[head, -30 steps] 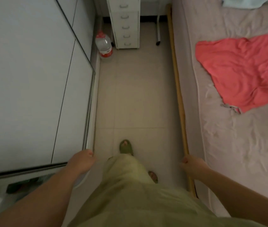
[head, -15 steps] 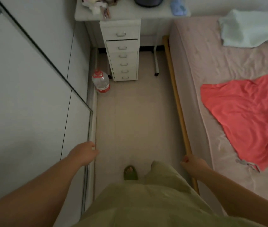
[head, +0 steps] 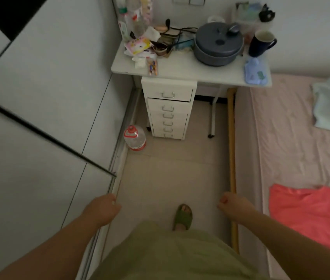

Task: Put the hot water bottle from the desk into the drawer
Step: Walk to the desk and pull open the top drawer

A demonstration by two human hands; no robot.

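A light blue hot water bottle (head: 255, 72) lies flat on the right end of the white desk (head: 186, 70), near its front edge. Under the desk stands a white drawer unit (head: 168, 110) with several drawers, all pushed in. My left hand (head: 102, 209) and my right hand (head: 233, 205) hang low in the foreground, far from the desk, fingers curled in loose fists and holding nothing.
A grey lidded pot (head: 218, 44), a dark mug (head: 261, 43) and clutter fill the desk. A large water bottle (head: 134, 138) stands on the floor left of the drawers. A wardrobe (head: 39, 118) lines the left, a bed (head: 301, 148) with a red cloth (head: 311, 215) the right.
The view has tilted up and moved forward along the aisle, bringing the desk top and hot water bottle into sight. Both hands stay low and hold nothing.
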